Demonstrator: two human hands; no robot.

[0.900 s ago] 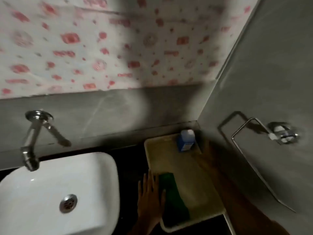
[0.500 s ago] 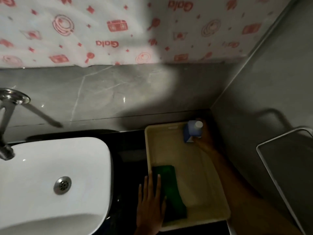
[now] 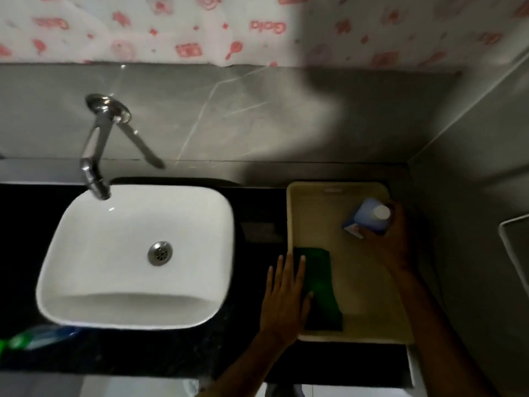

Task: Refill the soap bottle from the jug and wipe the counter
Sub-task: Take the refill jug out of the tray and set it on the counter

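Observation:
A blue jug (image 3: 365, 217) with a white cap is tilted above the far right corner of a cream tray (image 3: 372, 325), and my right hand (image 3: 386, 239) grips it from the right. A folded green cloth (image 3: 320, 285) lies in the tray's left half. My left hand (image 3: 283, 299) lies flat with fingers apart on the tray's left rim, its fingers touching the cloth's edge. A blurred bottle with a green part (image 3: 37, 338) lies at the left edge on the black counter (image 3: 143, 351).
A white basin (image 3: 137, 253) with a metal drain sits left of the tray, under a chrome tap (image 3: 96, 156). Grey walls close the back and right side. A towel ring (image 3: 512, 247) sticks out from the right wall.
The camera has swung down and left, bringing the whole basin into view. My right hand has closed on the blue jug and tipped it off the tray floor. My left hand stays put.

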